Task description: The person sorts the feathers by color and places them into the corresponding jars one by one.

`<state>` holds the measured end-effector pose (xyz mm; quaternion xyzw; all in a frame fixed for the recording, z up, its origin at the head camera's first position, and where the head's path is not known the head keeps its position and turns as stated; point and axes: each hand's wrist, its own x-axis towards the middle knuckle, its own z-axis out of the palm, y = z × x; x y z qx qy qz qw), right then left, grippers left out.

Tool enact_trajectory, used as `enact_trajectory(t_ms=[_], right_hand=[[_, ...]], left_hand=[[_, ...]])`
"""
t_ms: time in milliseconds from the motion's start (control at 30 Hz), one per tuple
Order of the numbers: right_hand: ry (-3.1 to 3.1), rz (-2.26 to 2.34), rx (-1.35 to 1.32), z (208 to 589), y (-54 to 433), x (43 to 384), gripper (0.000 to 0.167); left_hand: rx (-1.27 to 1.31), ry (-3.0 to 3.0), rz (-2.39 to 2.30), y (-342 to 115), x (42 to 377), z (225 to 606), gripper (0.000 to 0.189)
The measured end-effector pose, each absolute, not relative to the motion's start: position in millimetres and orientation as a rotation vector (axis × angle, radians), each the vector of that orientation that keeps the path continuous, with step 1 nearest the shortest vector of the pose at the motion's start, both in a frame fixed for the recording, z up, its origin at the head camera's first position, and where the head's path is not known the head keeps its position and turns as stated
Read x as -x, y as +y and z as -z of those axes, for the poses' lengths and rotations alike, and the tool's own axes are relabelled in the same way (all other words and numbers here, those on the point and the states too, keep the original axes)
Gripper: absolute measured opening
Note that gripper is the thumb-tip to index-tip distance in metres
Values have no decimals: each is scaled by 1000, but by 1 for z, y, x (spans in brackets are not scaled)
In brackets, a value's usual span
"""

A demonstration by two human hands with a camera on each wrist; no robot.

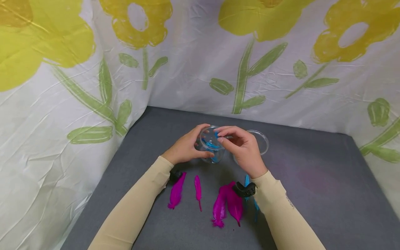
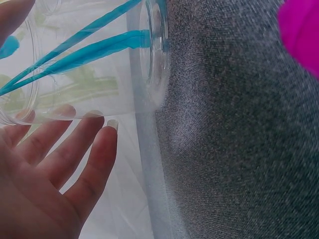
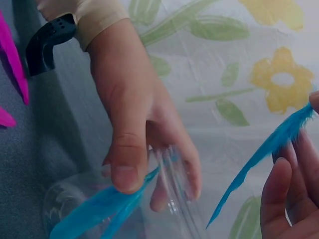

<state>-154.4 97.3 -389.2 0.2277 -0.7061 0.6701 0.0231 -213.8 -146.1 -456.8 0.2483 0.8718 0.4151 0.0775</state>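
Note:
My left hand (image 1: pixel 187 146) grips a clear plastic jar (image 1: pixel 220 156), thumb on the near side and fingers around the far side. Inside the jar lie two blue feathers (image 2: pixel 99 47), slanting from its base toward the rim. Over the jar's mouth, my right hand (image 1: pixel 242 147) pinches another blue feather (image 3: pixel 269 144) between thumb and fingers. The right wrist view shows this feather's thin end hanging down beside the jar's rim (image 3: pixel 179 184). A second clear round container (image 1: pixel 267 143) stands behind the right hand, partly hidden by it.
On the grey table (image 1: pixel 312 208), magenta feathers lie in front of the hands: one at left (image 1: pixel 177 191), a small one (image 1: pixel 198 189), and an overlapping pair (image 1: pixel 235 203). Blue feathers (image 1: pixel 247 181) lie partly under the right wrist. A flower-patterned cloth (image 1: pixel 193 69) hangs behind.

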Motion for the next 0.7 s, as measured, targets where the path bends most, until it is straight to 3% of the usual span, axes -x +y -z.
enact_trajectory(t_ms=[700], right_hand=[[-2312, -1974, -613, 410, 91, 170, 14]], left_hand=[[-738, 2606, -1255, -147, 213, 458, 103]])
